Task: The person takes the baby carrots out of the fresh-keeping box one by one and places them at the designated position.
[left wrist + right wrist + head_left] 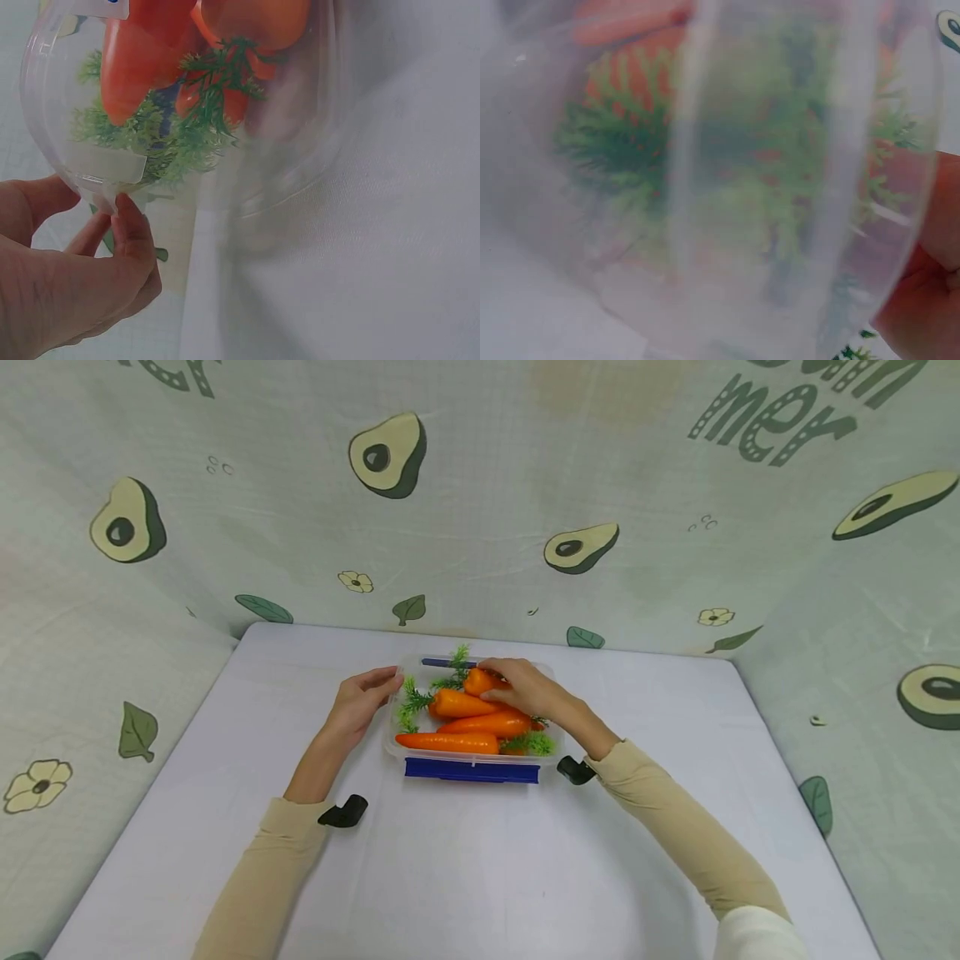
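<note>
While the left hand pinches a clear box at center frame, the right hand curls fingers around its uppermost carrot, likely light, stiff, slick, best gripped mid-body.

Both beige-sleeved arms reach forward, the bare left hand pinching, the bare right hand gripping inward.

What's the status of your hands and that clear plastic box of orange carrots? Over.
Left hand holding box by its left edge. Right hand gripping rearmost carrot, partly hiding it. Box open, other carrots inside.
</note>
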The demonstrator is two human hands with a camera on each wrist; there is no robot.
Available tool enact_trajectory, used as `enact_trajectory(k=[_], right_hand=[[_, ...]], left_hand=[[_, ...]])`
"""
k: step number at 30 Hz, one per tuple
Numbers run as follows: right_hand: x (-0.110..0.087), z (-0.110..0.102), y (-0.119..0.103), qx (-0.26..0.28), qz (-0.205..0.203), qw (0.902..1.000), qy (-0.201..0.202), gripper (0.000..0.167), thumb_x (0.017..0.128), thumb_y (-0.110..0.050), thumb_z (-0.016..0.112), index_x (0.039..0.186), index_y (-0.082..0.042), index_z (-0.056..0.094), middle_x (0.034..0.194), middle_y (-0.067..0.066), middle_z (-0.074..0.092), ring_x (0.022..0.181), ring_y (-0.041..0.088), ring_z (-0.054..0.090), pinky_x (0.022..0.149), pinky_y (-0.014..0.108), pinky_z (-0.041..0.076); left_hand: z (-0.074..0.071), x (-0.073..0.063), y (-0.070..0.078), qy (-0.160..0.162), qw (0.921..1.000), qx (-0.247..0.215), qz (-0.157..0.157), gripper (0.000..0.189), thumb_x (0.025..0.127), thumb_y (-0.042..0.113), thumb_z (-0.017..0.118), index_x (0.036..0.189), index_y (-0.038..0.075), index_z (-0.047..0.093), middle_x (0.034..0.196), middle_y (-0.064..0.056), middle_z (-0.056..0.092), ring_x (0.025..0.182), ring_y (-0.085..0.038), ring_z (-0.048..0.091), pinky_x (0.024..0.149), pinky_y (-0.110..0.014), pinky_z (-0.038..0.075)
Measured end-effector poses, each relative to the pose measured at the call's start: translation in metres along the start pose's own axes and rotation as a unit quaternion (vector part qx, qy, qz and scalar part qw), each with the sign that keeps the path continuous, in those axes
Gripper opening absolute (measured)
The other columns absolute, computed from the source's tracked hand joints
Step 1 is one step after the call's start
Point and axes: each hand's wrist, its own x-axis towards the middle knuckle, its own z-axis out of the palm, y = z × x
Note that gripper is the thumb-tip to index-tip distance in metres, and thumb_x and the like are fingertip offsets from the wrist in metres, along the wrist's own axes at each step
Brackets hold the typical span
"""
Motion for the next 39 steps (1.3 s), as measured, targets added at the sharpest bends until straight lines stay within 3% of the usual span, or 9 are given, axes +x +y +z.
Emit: enact_trajectory(k=[11, 18, 31, 39], right_hand=[[-0.012, -0.007, 0.003, -0.001, -0.054, 0.9975, 0.045, 0.049, 0.099, -0.018, 0.072, 0.14, 0.006, 0.058, 0.122, 0.019, 0.067, 0.11, 0.032, 0.063, 0.099, 0.048, 0.053], [-0.016, -0.012, 0.003, 0.063, -0.081, 0.9922, 0.07, 0.045, 0.097, -0.013, 0.074, 0.135, 0.007, 0.06, 0.119, 0.018, 0.068, 0.109, 0.031, 0.067, 0.093, 0.047, 0.057], [-0.027, -0.029, -0.001, 0.119, -0.022, 0.9845, 0.127, 0.05, 0.098, -0.019, 0.073, 0.141, 0.001, 0.058, 0.132, 0.015, 0.066, 0.112, 0.03, 0.068, 0.095, 0.039, 0.057], [-0.037, -0.043, 0.0, 0.166, 0.026, 0.9679, 0.186, 0.049, 0.099, -0.021, 0.072, 0.142, -0.001, 0.058, 0.128, 0.015, 0.066, 0.114, 0.03, 0.068, 0.094, 0.041, 0.057]], left_hand=[[0.001, -0.001, 0.001, 0.005, 0.9999, 0.003, -0.012, 0.055, 0.102, 0.026, 0.067, 0.149, 0.002, 0.052, 0.149, -0.014, 0.053, 0.124, -0.021, 0.052, 0.116, -0.037, 0.038], [0.0, 0.0, 0.0, 0.0, 0.9999, 0.0, -0.011, 0.055, 0.102, 0.026, 0.067, 0.149, 0.002, 0.051, 0.149, -0.014, 0.051, 0.125, -0.021, 0.05, 0.116, -0.037, 0.038], [-0.001, 0.003, -0.001, -0.005, 0.9999, 0.002, -0.014, 0.058, 0.102, 0.029, 0.067, 0.151, 0.003, 0.049, 0.153, -0.014, 0.048, 0.131, -0.023, 0.047, 0.118, -0.038, 0.036], [-0.001, 0.002, -0.001, 0.0, 0.9999, 0.002, -0.014, 0.058, 0.102, 0.028, 0.068, 0.151, 0.003, 0.05, 0.152, -0.014, 0.049, 0.13, -0.023, 0.047, 0.118, -0.039, 0.036]])
